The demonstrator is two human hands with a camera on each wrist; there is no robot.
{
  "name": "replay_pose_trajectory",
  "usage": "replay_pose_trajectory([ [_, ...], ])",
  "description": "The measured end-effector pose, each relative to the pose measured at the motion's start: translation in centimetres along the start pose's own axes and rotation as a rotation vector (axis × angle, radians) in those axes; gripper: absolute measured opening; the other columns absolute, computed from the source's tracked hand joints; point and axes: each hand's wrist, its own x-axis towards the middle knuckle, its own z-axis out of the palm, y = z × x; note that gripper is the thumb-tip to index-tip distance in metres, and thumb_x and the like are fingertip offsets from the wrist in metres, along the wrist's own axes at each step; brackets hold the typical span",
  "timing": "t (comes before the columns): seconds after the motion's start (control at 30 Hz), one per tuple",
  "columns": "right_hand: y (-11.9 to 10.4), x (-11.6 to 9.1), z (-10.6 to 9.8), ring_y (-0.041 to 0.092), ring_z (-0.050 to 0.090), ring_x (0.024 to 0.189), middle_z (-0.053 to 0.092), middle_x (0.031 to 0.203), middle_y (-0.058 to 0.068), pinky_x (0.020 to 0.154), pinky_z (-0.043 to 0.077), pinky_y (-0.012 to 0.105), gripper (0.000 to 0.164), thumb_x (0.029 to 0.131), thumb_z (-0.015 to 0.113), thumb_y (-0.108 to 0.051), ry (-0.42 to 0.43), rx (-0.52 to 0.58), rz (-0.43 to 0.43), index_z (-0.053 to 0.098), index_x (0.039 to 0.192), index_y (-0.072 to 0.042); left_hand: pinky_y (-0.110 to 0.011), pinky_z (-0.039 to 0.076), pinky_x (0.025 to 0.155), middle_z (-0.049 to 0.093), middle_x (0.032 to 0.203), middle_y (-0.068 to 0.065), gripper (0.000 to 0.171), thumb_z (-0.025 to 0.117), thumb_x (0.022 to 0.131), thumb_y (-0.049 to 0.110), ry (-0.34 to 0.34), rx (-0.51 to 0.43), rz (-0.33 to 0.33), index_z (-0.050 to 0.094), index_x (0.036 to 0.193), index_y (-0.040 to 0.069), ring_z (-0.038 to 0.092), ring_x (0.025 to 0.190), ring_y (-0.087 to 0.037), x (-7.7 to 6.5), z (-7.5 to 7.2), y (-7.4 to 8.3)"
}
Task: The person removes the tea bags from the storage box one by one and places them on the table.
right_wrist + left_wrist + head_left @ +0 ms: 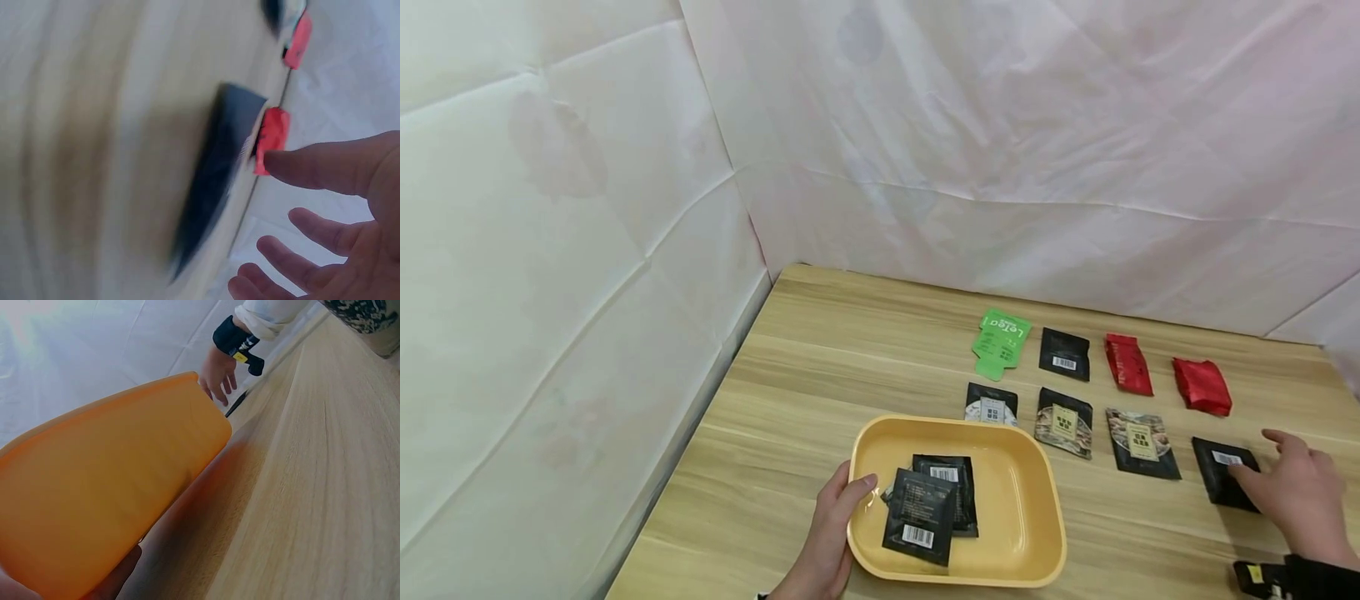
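Note:
My left hand (826, 532) grips the left rim of a yellow plastic tub (1045, 508), thumb over the inside wall and fingers beneath. In the left wrist view the tub's orange-looking side (112, 475) fills much of the frame, tilted over the table. Several black sachets lie overlapping in the tub, the uppermost sachet (921, 510) with its barcode up. At the right, my right hand (1296, 492) hovers by another black sachet (1225, 475) lying barcode up on the table. The right wrist view has that hand's thumb and fingers (325, 234) spread, holding nothing.
Behind the tub lie picture-fronted sachets, including one sachet (1142, 446) beside the right-hand black one. Farther back are a green packet (1002, 342), a black sachet (1064, 353) and two red packets, one red packet (1202, 387) farthest right. White sheeting (1000, 150) borders the wooden table (760, 467).

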Motion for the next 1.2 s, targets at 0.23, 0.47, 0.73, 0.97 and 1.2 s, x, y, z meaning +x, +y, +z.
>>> replay_pose_trajectory([
  [0.23,1.0,2.8,2.3,0.06,0.018,0.127,0.03,0.133,0.041,0.107,0.007,0.071,0.077,0.094,0.062,-0.04,0.108,0.032,-0.25,0.03,0.145,0.009,-0.035,0.047,0.101,0.046,0.137,-0.02,0.06,0.049,0.099,0.031,0.013,0.012,-0.019,0.028,0.147,0.001,0.052,0.125,-0.027,-0.1,0.2,0.2],
  [0.47,-10.2,-3.8,-3.6,0.056,0.03,0.115,0.043,0.122,0.037,0.105,0.014,0.069,0.058,0.094,0.064,-0.029,0.142,0.162,-0.521,0.046,0.136,0.008,-0.036,0.047,0.102,0.046,0.138,-0.019,0.061,0.05,0.098,0.03,0.013,-0.009,-0.03,0.028,0.148,0.002,0.052,0.125,-0.026,-0.3,0.4,-0.1],
  [0.73,-19.6,-9.4,-5.1,0.052,0.039,0.114,0.053,0.12,0.032,0.096,0.028,0.066,0.046,0.084,0.074,-0.01,0.228,0.232,-0.784,0.057,0.123,0.006,-0.036,0.049,0.099,0.051,0.136,-0.019,0.063,0.05,0.099,0.031,0.002,-0.018,-0.045,0.026,0.149,0.001,0.055,0.122,-0.027,-0.5,0.7,-0.5],
  [0.97,-26.3,-15.4,-1.7,0.035,0.047,0.119,0.058,0.123,0.014,0.099,0.039,0.053,0.043,0.08,0.078,-0.016,0.2,0.273,-1.009,0.062,0.118,-0.003,-0.038,0.052,0.095,0.053,0.132,-0.018,0.063,0.051,0.098,0.03,-0.003,-0.024,-0.045,0.027,0.148,0.0,0.059,0.116,-0.027,-0.4,1.0,-0.9],
  [1.2,-29.6,-20.5,1.4,0.021,0.056,0.105,0.065,0.109,0.003,0.09,0.049,0.04,0.032,0.08,0.079,-0.02,0.186,0.209,-1.185,0.067,0.109,-0.012,-0.038,0.051,0.096,0.053,0.132,-0.019,0.062,0.05,0.098,0.031,-0.024,-0.02,-0.044,0.028,0.148,0.001,0.058,0.118,-0.027,-0.4,1.1,-0.9],
])
